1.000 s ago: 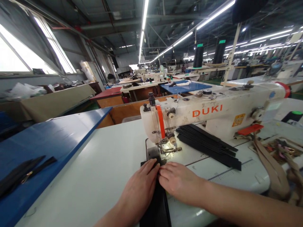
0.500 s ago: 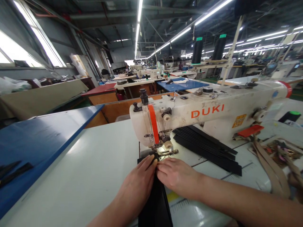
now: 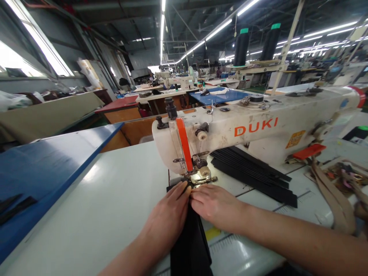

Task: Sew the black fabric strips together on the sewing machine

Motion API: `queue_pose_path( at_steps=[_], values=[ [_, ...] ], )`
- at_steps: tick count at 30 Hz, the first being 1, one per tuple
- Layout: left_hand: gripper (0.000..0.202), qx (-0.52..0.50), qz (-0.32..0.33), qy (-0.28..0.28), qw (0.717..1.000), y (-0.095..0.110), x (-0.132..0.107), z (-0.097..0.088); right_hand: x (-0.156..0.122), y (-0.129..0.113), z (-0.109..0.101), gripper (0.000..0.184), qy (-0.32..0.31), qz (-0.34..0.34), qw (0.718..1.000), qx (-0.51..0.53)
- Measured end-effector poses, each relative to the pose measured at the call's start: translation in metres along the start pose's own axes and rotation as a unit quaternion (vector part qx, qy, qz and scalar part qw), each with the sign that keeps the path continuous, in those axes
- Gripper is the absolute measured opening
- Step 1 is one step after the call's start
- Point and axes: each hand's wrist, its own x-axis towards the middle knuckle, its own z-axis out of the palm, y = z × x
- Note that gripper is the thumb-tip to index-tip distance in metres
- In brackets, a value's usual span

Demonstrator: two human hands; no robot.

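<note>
Left hand (image 3: 168, 212) and right hand (image 3: 217, 205) clamped on black piece (image 3: 188, 245) | sewing machine (image 3: 220, 128) reached beyond grip | nearside length judged unstitched

The left grip (image 3: 166, 212) and right grip (image 3: 217, 205) rest on black material (image 3: 189, 245); just beyond them stands a sewing machine (image 3: 255, 124), black strips (image 3: 255, 176) lying beyond the right one.

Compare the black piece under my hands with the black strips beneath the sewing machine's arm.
The black piece runs up toward the needle end of the sewing machine; the black strips lie slanted to its right. Your left hand and right hand are on the black piece, while neither touches the black strips. The black piece is partly covered by your hands; the black strips overlap in a fanned pile. Both are black and long.
</note>
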Motion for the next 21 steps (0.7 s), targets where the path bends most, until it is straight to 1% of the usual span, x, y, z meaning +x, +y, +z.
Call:
queue_pose_path(
  at_steps=[4,6,8,11,13,16,18,20,21],
  values=[
    [0.034,0.015,0.006,0.0,1.0,0.0,0.003,0.0,0.001,0.001,0.0,0.01,0.001,0.007,1.0,0.01],
    [0.035,0.021,0.012,-0.005,1.0,0.003,0.003,-0.002,0.0,0.001,-0.001,0.011,-0.005,0.016,1.0,0.021],
    [0.036,0.026,0.018,-0.011,0.999,0.012,-0.002,-0.008,-0.003,-0.001,-0.004,0.014,-0.009,0.027,0.999,0.03],
    [0.037,0.034,0.019,-0.015,0.999,0.033,-0.023,-0.022,-0.017,-0.008,-0.01,0.021,0.0,0.054,0.997,0.056],
    [0.041,0.033,0.049,-0.006,0.998,0.048,-0.041,-0.032,-0.03,-0.016,-0.013,0.026,0.014,0.074,0.993,0.09],
    [0.047,0.025,0.13,-0.001,0.991,0.065,-0.062,-0.042,-0.048,-0.028,-0.014,0.028,0.035,0.093,0.986,0.132],
    [0.04,0.027,0.148,0.002,0.989,0.071,-0.067,-0.044,-0.055,-0.035,-0.015,0.029,0.044,0.097,0.983,0.149],
    [0.032,0.025,0.153,0.003,0.988,0.073,-0.066,-0.046,-0.059,-0.041,-0.017,0.027,0.05,0.104,0.98,0.163],
    [0.031,0.021,0.162,0.003,0.987,0.073,-0.066,-0.046,-0.061,-0.043,-0.018,0.026,0.05,0.109,0.978,0.17]
  ],
)
